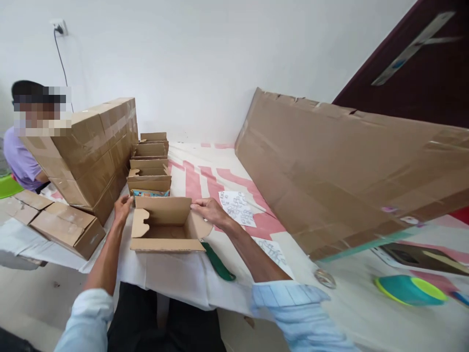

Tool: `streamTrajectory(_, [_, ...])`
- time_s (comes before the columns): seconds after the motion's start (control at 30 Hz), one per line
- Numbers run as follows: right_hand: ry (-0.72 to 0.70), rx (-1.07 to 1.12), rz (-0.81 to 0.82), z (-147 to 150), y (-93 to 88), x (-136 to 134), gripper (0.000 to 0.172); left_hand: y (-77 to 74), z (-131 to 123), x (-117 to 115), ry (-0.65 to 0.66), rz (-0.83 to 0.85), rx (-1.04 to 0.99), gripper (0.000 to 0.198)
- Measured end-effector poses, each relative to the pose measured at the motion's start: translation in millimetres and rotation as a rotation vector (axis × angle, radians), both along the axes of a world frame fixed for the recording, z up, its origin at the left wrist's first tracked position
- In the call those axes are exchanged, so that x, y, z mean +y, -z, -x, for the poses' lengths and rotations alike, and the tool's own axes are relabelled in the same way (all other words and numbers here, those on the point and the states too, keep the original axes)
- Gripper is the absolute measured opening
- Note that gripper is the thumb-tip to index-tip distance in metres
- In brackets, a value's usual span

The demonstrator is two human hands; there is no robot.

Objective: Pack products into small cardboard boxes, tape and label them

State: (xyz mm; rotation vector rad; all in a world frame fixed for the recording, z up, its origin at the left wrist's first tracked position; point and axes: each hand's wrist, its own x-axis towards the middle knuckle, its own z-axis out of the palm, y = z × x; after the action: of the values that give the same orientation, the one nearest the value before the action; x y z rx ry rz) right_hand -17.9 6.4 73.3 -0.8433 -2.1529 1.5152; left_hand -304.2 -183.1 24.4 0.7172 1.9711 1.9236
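An open small cardboard box [164, 230] sits on the white cloth in front of me, its flaps up and its inside showing brown. My left hand [122, 208] is at the box's far left corner, fingers bent against the flap. My right hand [209, 209] grips the far right flap, fingers curled over its edge. Behind this box a row of several similar open boxes [149, 164] runs away from me; the nearest one shows a blue printed item inside.
A stack of large taped cartons [91, 151] stands left, with flatter cartons [62, 227] beside it. A big cardboard sheet [348, 176] leans at the right. A green-handled tool [219, 264], printed papers [238, 208], a tape roll [324, 278] and a teal dish [410, 289] lie about. A person in purple [22, 161] sits far left.
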Motion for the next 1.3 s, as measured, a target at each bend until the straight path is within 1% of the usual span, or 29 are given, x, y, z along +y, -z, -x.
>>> streamTrajectory(0.07, [0.016, 0.021, -0.007, 15, 2.9, 6, 0.034, -0.8, -18, -36, -0.133, 0.001, 0.069, 0.042])
streamTrajectory(0.13, [0.03, 0.044, -0.014, 30, 7.2, 10, 0.033, 3.0, -45, -72, -0.229, 0.018, 0.151, 0.039])
streamTrajectory(0.2, [0.045, 0.064, -0.022, 47, 12.1, 13, 0.033, 9.8, -77, -94, -0.27, 0.066, 0.219, 0.03])
streamTrajectory(0.23, [0.053, 0.073, -0.025, 56, 14.6, 14, 0.034, 13.5, -91, -99, -0.258, 0.1, 0.24, 0.025])
streamTrajectory(0.27, [0.061, 0.081, -0.028, 65, 16.8, 14, 0.034, 17.0, -103, -98, -0.216, 0.139, 0.25, 0.02])
streamTrajectory(0.33, [0.081, 0.101, -0.038, 81, 19.9, 13, 0.035, 22.2, -118, -84, -0.116, 0.214, 0.253, 0.015])
streamTrajectory(0.4, [0.116, 0.131, -0.061, 92, 21.1, 12, 0.039, 24.5, -121, -61, -0.044, 0.284, 0.242, 0.014])
streamTrajectory(0.47, [0.169, 0.173, -0.101, 93, 20.9, 11, 0.044, 24.8, -117, -37, -0.026, 0.353, 0.229, 0.017])
streamTrajectory(0.53, [0.216, 0.219, -0.152, 83, 21.3, 8, 0.05, 24.7, -110, -18, -0.045, 0.411, 0.22, 0.019])
streamTrajectory(0.6, [0.259, 0.26, -0.222, 63, 25.0, 0, 0.053, 25.9, -102, -5, -0.065, 0.449, 0.219, 0.023])
streamTrajectory(0.7, [0.314, 0.255, -0.327, 20, 41.8, -21, 0.052, 30.0, -89, 10, -0.059, 0.476, 0.227, 0.022])
streamTrajectory(0.77, [0.328, 0.204, -0.377, -11, 60.8, -37, 0.051, 32.2, -80, 19, -0.036, 0.483, 0.238, 0.018])
streamTrajectory(0.87, [0.336, 0.135, -0.465, -52, 95.5, -56, 0.052, 31.0, -62, 37, 0.018, 0.487, 0.271, 0.015])
streamTrajectory(0.93, [0.343, 0.072, -0.529, -73, 118.6, -64, 0.055, 26.9, -50, 49, 0.066, 0.485, 0.3, 0.019])
streamTrajectory(1.03, [0.336, -0.027, -0.626, -95, 149.6, -74, 0.059, 18.2, -39, 62, 0.169, 0.488, 0.347, 0.033])
streamTrajectory(1.1, [0.334, -0.075, -0.674, -104, 167.5, -81, 0.059, 11.5, -40, 62, 0.243, 0.5, 0.393, 0.045])
streamTrajectory(1.17, [0.336, -0.11, -0.704, -110, 182.6, -86, 0.056, 3.3, -46, 50, 0.307, 0.512, 0.458, 0.053])
streamTrajectory(1.23, [0.334, -0.129, -0.726, -116, 193.8, -90, 0.052, -8.3, -54, 26, 0.369, 0.515, 0.538, 0.059])
streamTrajectory(1.3, [0.336, -0.119, -0.756, -119, 200.3, -93, 0.049, -25.9, -60, -10, 0.439, 0.518, 0.619, 0.066])
